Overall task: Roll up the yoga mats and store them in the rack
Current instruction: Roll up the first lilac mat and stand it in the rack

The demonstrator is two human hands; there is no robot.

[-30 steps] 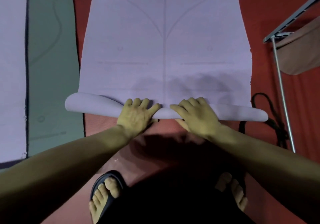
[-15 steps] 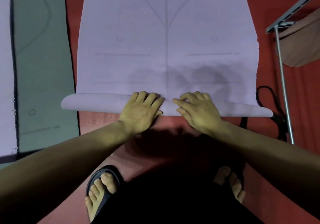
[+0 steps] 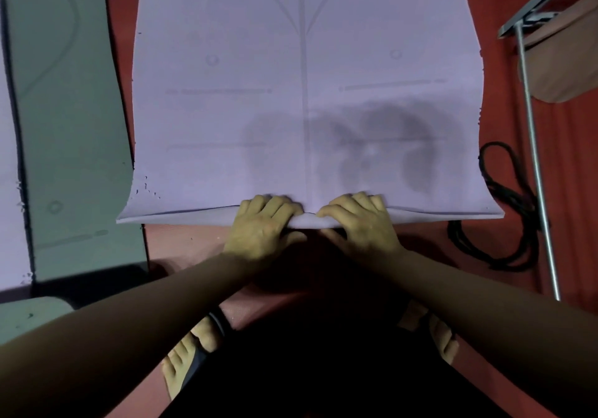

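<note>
A lilac yoga mat [image 3: 304,94] with printed guide lines lies flat on the red floor and runs away from me. Its near end [image 3: 181,215] is folded over into a thin, flattened first turn. My left hand [image 3: 263,226] and my right hand [image 3: 359,223] sit side by side at the middle of that fold, fingers curled over its top and thumbs under it. Both hands grip the folded edge. A grey-green mat [image 3: 68,126] lies flat to the left, with another pale mat [image 3: 8,191] beyond it at the frame's left edge.
A metal-legged frame [image 3: 534,146] holding a tan cloth [image 3: 563,58] stands at the right. A coiled black cord [image 3: 504,210] lies on the red floor [image 3: 582,191] beside the mat's right edge. My feet in sandals are below my arms.
The rounded roll at the mat's near end has flattened into a thin fold. Both hands stayed at its middle and their fingers curled tighter over the edge.
</note>
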